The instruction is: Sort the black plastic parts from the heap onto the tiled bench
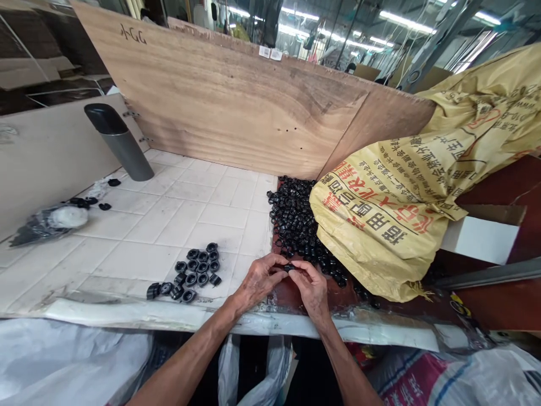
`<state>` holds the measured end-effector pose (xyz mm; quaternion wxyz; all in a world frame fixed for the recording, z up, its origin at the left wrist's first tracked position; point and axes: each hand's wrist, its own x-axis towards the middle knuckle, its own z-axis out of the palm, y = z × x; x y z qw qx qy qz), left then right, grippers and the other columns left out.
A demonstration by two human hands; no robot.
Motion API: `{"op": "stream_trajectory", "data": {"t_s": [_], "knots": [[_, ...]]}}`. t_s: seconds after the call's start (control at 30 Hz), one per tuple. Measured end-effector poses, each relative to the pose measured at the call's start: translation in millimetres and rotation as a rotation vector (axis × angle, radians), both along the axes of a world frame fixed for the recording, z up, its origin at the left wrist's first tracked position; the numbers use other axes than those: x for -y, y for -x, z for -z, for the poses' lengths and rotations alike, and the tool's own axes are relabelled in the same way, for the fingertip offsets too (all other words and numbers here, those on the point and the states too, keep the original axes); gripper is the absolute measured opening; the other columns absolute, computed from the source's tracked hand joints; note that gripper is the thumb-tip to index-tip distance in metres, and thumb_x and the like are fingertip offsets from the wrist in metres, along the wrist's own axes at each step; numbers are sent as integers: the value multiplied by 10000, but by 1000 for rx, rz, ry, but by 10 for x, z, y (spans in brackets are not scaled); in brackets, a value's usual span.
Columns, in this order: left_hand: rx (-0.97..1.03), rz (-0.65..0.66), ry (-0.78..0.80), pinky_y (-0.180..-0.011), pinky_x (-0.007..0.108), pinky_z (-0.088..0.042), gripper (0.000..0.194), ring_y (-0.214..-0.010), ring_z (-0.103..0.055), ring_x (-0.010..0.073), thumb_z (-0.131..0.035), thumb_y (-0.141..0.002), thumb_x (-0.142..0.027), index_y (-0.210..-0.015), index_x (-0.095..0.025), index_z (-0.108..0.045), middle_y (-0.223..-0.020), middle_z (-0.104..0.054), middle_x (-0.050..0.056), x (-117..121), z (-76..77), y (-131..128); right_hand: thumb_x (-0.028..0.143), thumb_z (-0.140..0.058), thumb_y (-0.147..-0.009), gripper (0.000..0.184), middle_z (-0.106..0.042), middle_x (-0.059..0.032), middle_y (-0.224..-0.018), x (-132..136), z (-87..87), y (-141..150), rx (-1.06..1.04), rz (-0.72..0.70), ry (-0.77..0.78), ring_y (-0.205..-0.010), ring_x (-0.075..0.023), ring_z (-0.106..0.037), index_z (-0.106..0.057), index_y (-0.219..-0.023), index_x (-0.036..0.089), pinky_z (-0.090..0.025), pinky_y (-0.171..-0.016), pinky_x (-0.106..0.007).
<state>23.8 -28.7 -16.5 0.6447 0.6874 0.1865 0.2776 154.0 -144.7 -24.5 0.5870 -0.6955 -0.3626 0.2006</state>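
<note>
My left hand (258, 281) and my right hand (311, 287) meet at the front edge of the bench, fingertips pinched together on one small black plastic ring (289, 267). Just behind them lies a big heap of the same black rings (296, 220), spilling from a yellow printed sack (393, 214). To the left of my left hand sits a small cluster of several black rings (192, 273) laid close together on the white tiled bench top (169, 214).
A tall plywood board (236, 107) walls the back of the bench. A grey tube (120, 141) leans at the back left, with a clear plastic bag (51, 223) and a few loose black rings beside it. White and coloured sacks hang below the front edge.
</note>
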Motion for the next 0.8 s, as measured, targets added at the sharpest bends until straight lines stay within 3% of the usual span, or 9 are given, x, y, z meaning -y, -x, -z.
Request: {"op": "stream_trajectory", "data": {"t_s": [0.13, 0.3, 0.47, 0.6, 0.7, 0.8], "knots": [[12, 17, -97, -917, 332, -556, 171, -977, -686, 188, -647, -876, -226, -1039, -200, -690, -1058, -715, 49, -14, -59, 21, 345, -702, -851, 281, -734, -64, -1008, -1, 29, 0, 92, 26, -25, -881, -210, -709, -693, -1097, 210, -597, -789, -342], [16, 32, -89, -885, 313, -553, 160, -931, -688, 180, -636, -882, -209, -1028, -198, -698, -1019, -719, 41, -11, -72, 20, 347, -620, -918, 166, -715, -30, -846, 0, -2, 20, 151, -32, -2, -696, -174, -682, -698, -981, 214, -582, -673, -298], [14, 5, -78, -906, 309, -531, 172, -955, -678, 184, -629, -883, -171, -1033, -202, -707, -1010, -723, 35, -12, -75, 29, 348, -645, -897, 235, -721, -60, -1007, 44, 37, 6, 135, -72, 3, -834, -207, -701, -685, -1088, 217, -578, -750, -320], [57, 46, -124, -927, 312, -518, 176, -989, -666, 188, -627, -884, -167, -1034, -203, -710, -1053, -716, 41, -22, -66, 41, 391, -620, -914, 195, -658, 2, -715, 53, 35, -20, 163, -70, 96, -600, -152, -610, -669, -887, 204, -503, -584, -257], [85, 66, -93, -941, 312, -512, 180, -1002, -664, 189, -631, -879, -161, -1036, -202, -709, -1064, -714, 41, -17, -55, 37, 412, -566, -942, 321, -558, 24, -592, 32, -3, -14, 201, -94, 141, -542, -129, -530, -605, -704, 199, -435, -516, -231], [85, 59, -3, -920, 311, -525, 163, -981, -668, 192, -632, -874, -159, -1012, -196, -709, -1041, -717, 41, -4, -54, 28, 412, -617, -906, 226, -617, 7, -693, 21, -32, 13, 176, -29, 86, -573, -134, -558, -656, -861, 194, -469, -537, -239]]}}
